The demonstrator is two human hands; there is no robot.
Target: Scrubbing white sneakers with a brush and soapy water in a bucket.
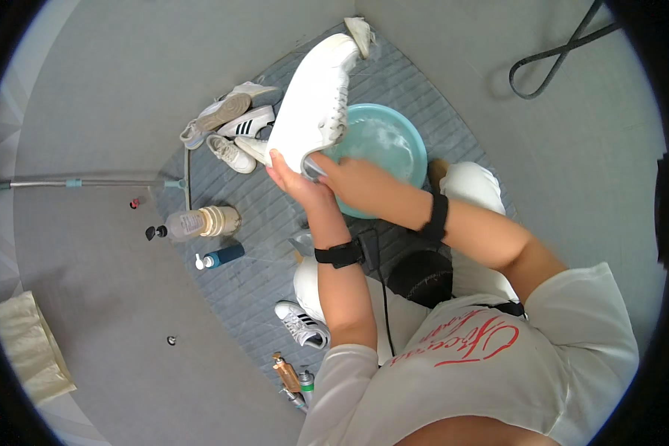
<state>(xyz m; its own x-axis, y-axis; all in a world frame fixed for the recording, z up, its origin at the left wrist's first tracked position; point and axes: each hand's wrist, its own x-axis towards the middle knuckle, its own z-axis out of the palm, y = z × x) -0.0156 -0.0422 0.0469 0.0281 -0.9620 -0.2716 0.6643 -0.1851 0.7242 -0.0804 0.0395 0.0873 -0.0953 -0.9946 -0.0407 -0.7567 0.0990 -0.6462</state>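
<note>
OK so, quick desc: white sneaker [312,97] is up in the air, toe pointing away from the wearer, laces facing right, and from this angle it overlaps the left edge of the light-blue basin [424,152] w/ cloudy, sudsy-looking water [383,145]. Can't tell how high above the floor mat [256,215] it is tho.

Left hand [299,184] has its grip clamped round the heel end. Right hand [353,182] is at the shoe opening, but it's motion-blurred, so idk if that grip is pinching anything or just poking in.

Step in hand, imo: working at the opening w/ the shoe held up. Next move prob calls for a firm left hold at the heel, so the right is free to work.

Hard to see: inside of the shoe, most of the right fingertips, whatever the greyish bit by them is. Sole's mostly turned away too. Far shoe [359,33] is partly behind the toe, & the shoe pile [227,111] overlaps itself, so no exact count, sry.
</note>
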